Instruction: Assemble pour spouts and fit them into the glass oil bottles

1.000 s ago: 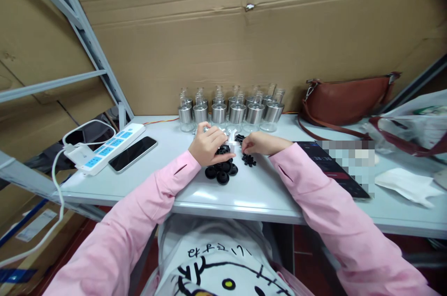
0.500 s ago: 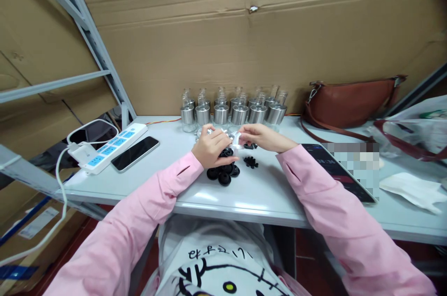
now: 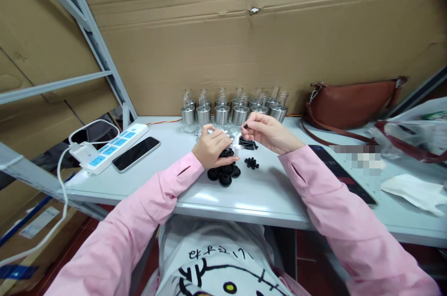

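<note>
My left hand [image 3: 213, 148] is closed around a white plastic part [image 3: 236, 142], whose curved end sticks out past the fingers to the right. Just beside it, my right hand [image 3: 268, 132] pinches a small dark piece [image 3: 246, 126] between thumb and fingertips; its exact kind is too small to make out. Black round caps [image 3: 225, 179] lie in a pile below my left hand, partly hidden by it. Small black pieces [image 3: 251, 163] form a cluster to their right, and thin black parts [image 3: 249, 144] lie under my right hand. Clear and white parts behind my left fingers are mostly hidden.
Glass bottles with metal sleeves [image 3: 222, 115] stand in rows at the back. A power strip [image 3: 118, 146] and phone [image 3: 136, 153] lie left. To the right are a brown bag [image 3: 352, 103], a tablet [image 3: 344, 172] and a white tissue [image 3: 412, 191].
My right hand has drawn up and slightly away from the white part, and a small dark piece now shows in its pinch. My left hand has stayed in place.
</note>
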`<state>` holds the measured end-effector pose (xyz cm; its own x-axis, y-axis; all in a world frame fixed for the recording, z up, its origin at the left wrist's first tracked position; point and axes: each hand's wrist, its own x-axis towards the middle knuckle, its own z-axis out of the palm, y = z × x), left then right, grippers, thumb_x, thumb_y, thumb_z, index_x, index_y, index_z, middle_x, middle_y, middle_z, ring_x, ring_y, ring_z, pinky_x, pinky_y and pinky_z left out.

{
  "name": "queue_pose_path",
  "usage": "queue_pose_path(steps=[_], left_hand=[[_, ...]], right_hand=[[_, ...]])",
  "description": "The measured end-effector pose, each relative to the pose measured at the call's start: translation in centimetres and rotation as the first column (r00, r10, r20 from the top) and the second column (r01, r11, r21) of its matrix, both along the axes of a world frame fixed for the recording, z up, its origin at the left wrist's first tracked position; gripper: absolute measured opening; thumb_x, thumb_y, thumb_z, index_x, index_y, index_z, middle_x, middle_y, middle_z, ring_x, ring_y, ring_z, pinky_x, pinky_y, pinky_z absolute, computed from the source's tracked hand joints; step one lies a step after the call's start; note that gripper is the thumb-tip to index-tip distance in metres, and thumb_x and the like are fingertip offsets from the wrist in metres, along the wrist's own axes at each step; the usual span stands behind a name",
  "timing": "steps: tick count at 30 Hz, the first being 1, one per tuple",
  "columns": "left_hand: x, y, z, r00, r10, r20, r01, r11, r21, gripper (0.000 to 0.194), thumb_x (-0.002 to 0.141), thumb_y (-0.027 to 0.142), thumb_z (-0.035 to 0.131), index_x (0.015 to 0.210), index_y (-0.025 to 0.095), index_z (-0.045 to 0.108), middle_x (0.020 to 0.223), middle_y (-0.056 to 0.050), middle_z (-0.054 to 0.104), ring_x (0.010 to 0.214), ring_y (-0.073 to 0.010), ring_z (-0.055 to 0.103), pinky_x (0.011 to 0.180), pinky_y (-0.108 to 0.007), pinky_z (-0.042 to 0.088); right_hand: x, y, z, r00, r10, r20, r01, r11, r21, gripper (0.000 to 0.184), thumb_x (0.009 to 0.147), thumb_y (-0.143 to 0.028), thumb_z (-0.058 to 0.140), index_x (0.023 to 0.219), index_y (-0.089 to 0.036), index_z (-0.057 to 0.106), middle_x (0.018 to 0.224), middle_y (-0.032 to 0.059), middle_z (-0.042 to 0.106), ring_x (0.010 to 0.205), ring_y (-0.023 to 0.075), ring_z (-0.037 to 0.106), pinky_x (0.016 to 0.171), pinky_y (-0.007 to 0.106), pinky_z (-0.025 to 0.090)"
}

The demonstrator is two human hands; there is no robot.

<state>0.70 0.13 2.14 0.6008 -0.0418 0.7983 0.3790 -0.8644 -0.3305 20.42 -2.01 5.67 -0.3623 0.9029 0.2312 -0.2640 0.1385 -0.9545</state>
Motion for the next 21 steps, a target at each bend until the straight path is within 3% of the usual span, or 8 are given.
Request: queue_pose_path(steps=[6,11,21], left_hand=[[0.03,-0.01,-0.02,1.000,0.007,-0.001,-0.007,1.000,0.000,0.038,0.088,0.051,0.038,0.077,0.016,0.049,0.069,-0.001,0.063,0.066,-0.0157,0.055,0.078,-0.036,0.030],[-0.04,0.00,-0.12,0.999,0.016,-0.030,-0.017,1.000,-0.021,0.039,0.088,0.052,0.037,0.077,0.017,0.049,0.071,-0.003,0.063,0.067,-0.0165,0.055,0.078,-0.037,0.029],[0.01,0.01,-0.32,0.998,0.034,-0.055,-0.035,0.999,-0.025,0.037,0.086,0.050,0.036,0.075,0.017,0.049,0.067,-0.002,0.061,0.066,-0.0169,0.053,0.075,-0.037,0.029]], right_hand=[[-0.47,-0.46,0.03,0.995,0.102,0.010,-0.102,0.995,-0.004,0.034,0.065,-0.036,0.078,0.078,-0.018,0.052,0.053,-0.0072,0.051,0.050,0.0057,0.044,0.051,0.020,0.035],[-0.70,-0.44,-0.13,0.993,0.114,-0.001,-0.114,0.993,-0.034,0.040,0.065,-0.041,0.077,0.067,-0.018,0.044,0.051,-0.0079,0.043,0.048,0.0052,0.039,0.048,0.021,0.030],[-0.96,-0.48,-0.31,0.990,0.140,0.013,-0.139,0.988,-0.074,0.042,0.065,-0.041,0.077,0.066,-0.017,0.042,0.049,-0.0085,0.039,0.046,0.0043,0.035,0.047,0.020,0.025]])
